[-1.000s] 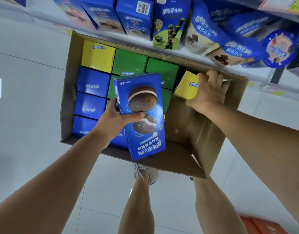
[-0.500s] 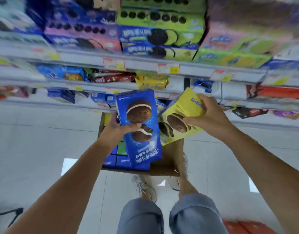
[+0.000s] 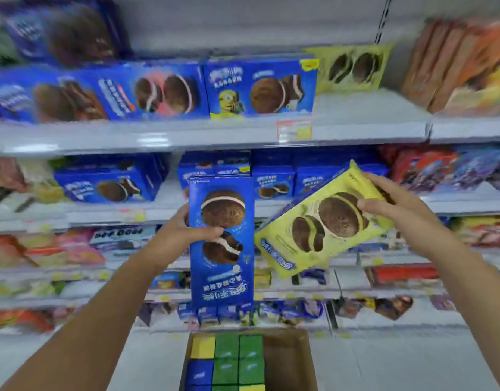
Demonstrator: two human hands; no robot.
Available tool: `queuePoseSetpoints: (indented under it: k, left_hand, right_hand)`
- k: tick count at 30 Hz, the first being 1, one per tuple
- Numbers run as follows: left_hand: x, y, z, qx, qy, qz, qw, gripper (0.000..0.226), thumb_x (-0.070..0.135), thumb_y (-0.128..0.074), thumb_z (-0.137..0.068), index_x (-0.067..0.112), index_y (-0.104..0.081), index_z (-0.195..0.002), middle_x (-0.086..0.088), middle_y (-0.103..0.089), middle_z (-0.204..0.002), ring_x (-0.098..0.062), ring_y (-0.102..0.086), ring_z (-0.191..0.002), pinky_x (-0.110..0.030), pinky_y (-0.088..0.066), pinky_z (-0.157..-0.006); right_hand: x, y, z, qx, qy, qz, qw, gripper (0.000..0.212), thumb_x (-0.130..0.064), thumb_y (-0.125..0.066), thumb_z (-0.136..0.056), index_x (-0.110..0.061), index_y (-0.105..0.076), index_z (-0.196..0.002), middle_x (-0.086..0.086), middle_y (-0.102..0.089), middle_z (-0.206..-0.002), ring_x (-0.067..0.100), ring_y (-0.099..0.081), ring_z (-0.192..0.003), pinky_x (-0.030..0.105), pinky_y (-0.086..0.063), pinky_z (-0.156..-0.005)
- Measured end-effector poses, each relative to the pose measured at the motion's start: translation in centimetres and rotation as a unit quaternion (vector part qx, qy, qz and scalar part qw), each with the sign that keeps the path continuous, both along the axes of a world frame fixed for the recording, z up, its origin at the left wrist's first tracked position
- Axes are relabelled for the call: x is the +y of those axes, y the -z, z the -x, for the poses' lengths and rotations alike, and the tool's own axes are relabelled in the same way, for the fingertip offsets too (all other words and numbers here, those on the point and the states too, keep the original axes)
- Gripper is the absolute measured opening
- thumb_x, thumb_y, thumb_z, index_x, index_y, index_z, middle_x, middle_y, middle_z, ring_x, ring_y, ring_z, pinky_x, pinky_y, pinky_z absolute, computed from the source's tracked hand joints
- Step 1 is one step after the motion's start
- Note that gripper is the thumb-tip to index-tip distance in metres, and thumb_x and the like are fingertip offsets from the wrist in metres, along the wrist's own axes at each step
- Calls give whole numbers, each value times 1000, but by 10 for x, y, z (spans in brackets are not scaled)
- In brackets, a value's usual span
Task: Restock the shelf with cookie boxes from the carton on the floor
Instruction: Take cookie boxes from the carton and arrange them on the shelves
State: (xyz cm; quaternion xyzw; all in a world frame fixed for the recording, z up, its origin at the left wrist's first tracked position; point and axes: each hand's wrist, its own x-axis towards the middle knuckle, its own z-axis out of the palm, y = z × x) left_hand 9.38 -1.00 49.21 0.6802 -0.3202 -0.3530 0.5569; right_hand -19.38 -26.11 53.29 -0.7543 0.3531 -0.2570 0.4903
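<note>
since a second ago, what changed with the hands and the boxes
The right hand lifted the yellow box out of the carton and raised it, tilted, before the shelves. The left hand raised the blue box too. Unchanged: the left hand's grip on the blue box.

Left hand (image 3: 181, 238): is gripping the upright box (image 3: 222, 272) at its left edge, thumb lying across the front, the other fingers (image 3: 183, 213) sitting behind.
Upright box: is standing on end, reaching above and well below those fingers.
Right hand (image 3: 395, 210): is holding the tilted box (image 3: 313, 230) at its upper right corner, thumb on the front, fingers (image 3: 384, 180) over the top edge.
Tilted box: is slanting down and leftward from those fingers, its low corner ending just beside the upright box.
Upper-shelf boxes (image 3: 260, 88): are standing behind and above both sets of fingers.
Middle-shelf boxes (image 3: 274, 183): are standing behind, level with the fingers.
Carton (image 3: 288, 362): is sitting on the floor (image 3: 370, 362) below and between the hands, packed boxes (image 3: 226, 362) filling its left side.
</note>
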Motion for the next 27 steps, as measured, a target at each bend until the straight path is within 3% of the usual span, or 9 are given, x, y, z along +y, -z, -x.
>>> queuePoseSetpoints:
  k: [2, 4, 6, 7, 10, 12, 18, 23, 27]
  left_hand:
    - [-2, -26, 0, -34, -6, 25, 999, 78, 40, -94, -52, 29, -60, -121, 1, -74, -111, -18, -72, -99, -29, -58, -77]
    - [-5, -49, 3, -61, -13, 39, 997, 95, 58, -93, -37, 29, -61, -122, 4, -74, -112, -17, -72, -99, -31, -56, -80]
    - [-10, -68, 4, -74, -21, 59, 995, 87, 53, -91, -46, 31, -61, -125, 6, -73, -115, -17, -71, -101, -40, -55, -89]
    - [-13, -79, 7, -76, -21, 68, 995, 79, 48, -90, -54, 31, -60, -125, 5, -73, -115, -18, -71, -102, -45, -54, -93]
    - [-26, -104, 14, -90, -18, 94, 991, 80, 51, -90, -50, 30, -61, -122, 2, -74, -113, -22, -73, -99, -43, -55, -87]
    - [-35, -119, 19, -90, -23, 110, 990, 89, 54, -90, -42, 28, -60, -123, 0, -74, -114, -22, -73, -98, -39, -55, -85]
    - [-64, -146, 25, -91, -24, 136, 986, 88, 51, -91, -48, 24, -59, -126, -4, -73, -116, -29, -72, -102, -50, -54, -91]
    - [-91, -157, 30, -105, -45, 145, 983, 71, 39, -89, -60, 25, -59, -123, 0, -74, -112, -23, -73, -99, -44, -55, -91]
    - [-114, -161, 31, -120, -51, 139, 982, 61, 36, -88, -66, 26, -61, -120, 3, -75, -109, -20, -73, -97, -35, -55, -83]
  right_hand:
    - [-3, -21, 8, -41, 1, -3, 999, 51, -28, -71, -82, -41, -53, -128, -14, -62, -117, -11, -58, -90, 12, -45, -73]
    - [-6, -37, 15, -70, 6, -1, 998, 64, -56, -79, -62, -47, -58, -122, -14, -63, -122, 3, -60, -107, 29, -47, -91]
    - [-14, -48, 22, -114, 16, -3, 993, 88, -72, -81, -35, -46, -62, -117, -12, -66, -120, 13, -61, -111, 39, -45, -95]
    - [-19, -53, 24, -137, 16, -6, 990, 90, -71, -82, -35, -43, -62, -118, -11, -67, -119, 14, -62, -109, 39, -46, -92]
    - [-32, -74, 27, -185, 21, -14, 982, 51, -38, -74, -75, -34, -60, -124, -9, -68, -115, 10, -63, -103, 31, -46, -82]
    - [-42, -86, 26, -220, 34, -6, 975, 43, -22, -66, -86, -34, -58, -127, -11, -66, -114, 3, -62, -100, 26, -45, -76]
    - [-76, -116, 30, -257, 80, 81, 960, 49, -29, -66, -87, -43, -50, -131, -16, -60, -122, 4, -58, -107, 28, -45, -80]
    - [-114, -127, 29, -252, 116, 136, 951, 58, -26, -66, -88, -34, -43, -140, -11, -56, -125, 10, -53, -108, 23, -40, -78]
    - [-142, -126, 14, -217, 111, 138, 960, 60, -29, -65, -89, -33, -40, -143, -9, -53, -128, 13, -51, -113, 33, -40, -89]
